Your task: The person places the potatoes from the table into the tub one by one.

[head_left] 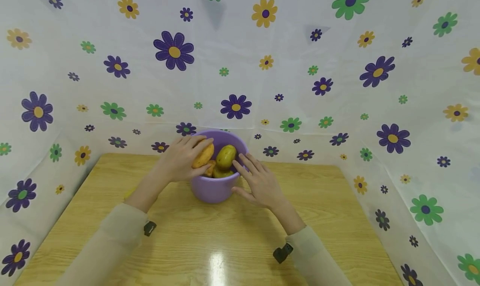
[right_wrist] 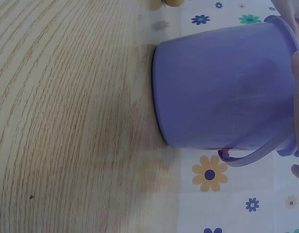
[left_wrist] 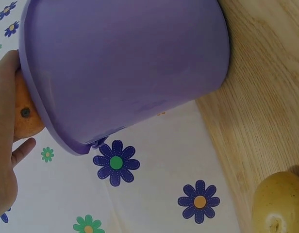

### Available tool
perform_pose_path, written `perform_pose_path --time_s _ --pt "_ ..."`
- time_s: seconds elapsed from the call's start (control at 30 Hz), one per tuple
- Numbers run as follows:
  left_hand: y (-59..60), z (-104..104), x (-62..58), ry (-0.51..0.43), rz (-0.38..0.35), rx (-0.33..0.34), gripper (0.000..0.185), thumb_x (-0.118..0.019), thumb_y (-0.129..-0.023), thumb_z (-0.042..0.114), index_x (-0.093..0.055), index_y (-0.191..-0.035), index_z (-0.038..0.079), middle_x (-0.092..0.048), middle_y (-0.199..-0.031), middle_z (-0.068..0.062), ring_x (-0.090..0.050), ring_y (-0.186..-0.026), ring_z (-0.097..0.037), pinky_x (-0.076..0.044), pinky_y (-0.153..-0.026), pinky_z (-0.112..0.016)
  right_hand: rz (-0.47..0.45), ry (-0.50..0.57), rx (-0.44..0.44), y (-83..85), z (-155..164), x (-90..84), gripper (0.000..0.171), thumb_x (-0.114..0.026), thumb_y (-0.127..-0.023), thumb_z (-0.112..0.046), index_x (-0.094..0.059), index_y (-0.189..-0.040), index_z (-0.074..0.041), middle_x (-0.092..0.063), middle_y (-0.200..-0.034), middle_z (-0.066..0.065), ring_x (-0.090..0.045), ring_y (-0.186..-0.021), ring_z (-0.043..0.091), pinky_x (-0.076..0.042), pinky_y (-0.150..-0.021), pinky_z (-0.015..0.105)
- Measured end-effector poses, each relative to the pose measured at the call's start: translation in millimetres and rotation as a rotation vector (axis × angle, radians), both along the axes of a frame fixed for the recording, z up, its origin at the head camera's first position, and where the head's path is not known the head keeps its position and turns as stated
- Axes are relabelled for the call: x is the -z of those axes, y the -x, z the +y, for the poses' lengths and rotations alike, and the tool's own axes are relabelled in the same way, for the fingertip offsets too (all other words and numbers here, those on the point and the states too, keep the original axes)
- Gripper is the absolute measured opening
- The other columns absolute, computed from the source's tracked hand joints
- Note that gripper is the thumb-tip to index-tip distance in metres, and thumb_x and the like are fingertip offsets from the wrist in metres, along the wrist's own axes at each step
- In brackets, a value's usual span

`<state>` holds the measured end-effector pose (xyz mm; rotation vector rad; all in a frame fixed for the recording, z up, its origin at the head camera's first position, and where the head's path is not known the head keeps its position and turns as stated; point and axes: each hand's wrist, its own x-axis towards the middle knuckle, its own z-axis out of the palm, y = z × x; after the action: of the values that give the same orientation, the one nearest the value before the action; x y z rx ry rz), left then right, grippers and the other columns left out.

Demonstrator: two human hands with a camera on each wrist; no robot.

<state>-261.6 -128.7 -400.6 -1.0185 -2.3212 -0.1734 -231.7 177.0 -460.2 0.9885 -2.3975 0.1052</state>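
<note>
An orange potato (head_left: 203, 155) is gripped by the left hand (head_left: 182, 159) over the purple bucket (head_left: 215, 189), which is steadied by the right hand's (head_left: 260, 184) relaxed fingers; a potato (left_wrist: 278, 203) remains on the surface (head_left: 225, 240).

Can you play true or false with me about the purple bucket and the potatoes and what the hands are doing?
1. The bucket is purple. True.
2. The bucket lies tipped over on the table. False: it stands upright.
3. The left hand holds an orange potato at the bucket's rim. True.
4. The right hand grips a potato too. False: its fingers are straight, at the bucket's side, holding nothing.
5. The bucket is empty. False: a yellow-green potato and others sit in it.
</note>
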Motion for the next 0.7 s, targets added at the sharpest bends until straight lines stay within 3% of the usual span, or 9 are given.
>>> perform_pose_path --time_s 0.3,0.7 --pt "10.2 6 3.1 0.037 -0.007 0.015 0.073 -0.079 -0.089 0.048 -0.059 -0.147 0.006 -0.067 -0.136 -0.021 -0.069 -0.120 -0.042 -0.059 -0.102 -0.056 0.010 -0.006 0.002 0.2 -1 0.6 0.089 -0.013 -0.104 -0.076 -0.049 -0.159 -0.015 -0.050 -0.163 0.016 -0.047 -0.152 0.036 -0.050 -0.118 0.054" --pt "17.0 17 -4.5 0.123 -0.147 0.002 0.073 -0.076 -0.093 0.046 -0.056 -0.150 0.006 -0.065 -0.141 -0.021 -0.064 -0.131 -0.043 -0.055 -0.110 -0.060 -0.008 -0.004 0.004 0.2 0 0.8 0.090 -0.013 -0.104 -0.076 -0.048 -0.159 -0.014 -0.049 -0.163 0.017 -0.045 -0.154 0.037 -0.048 -0.120 0.054"
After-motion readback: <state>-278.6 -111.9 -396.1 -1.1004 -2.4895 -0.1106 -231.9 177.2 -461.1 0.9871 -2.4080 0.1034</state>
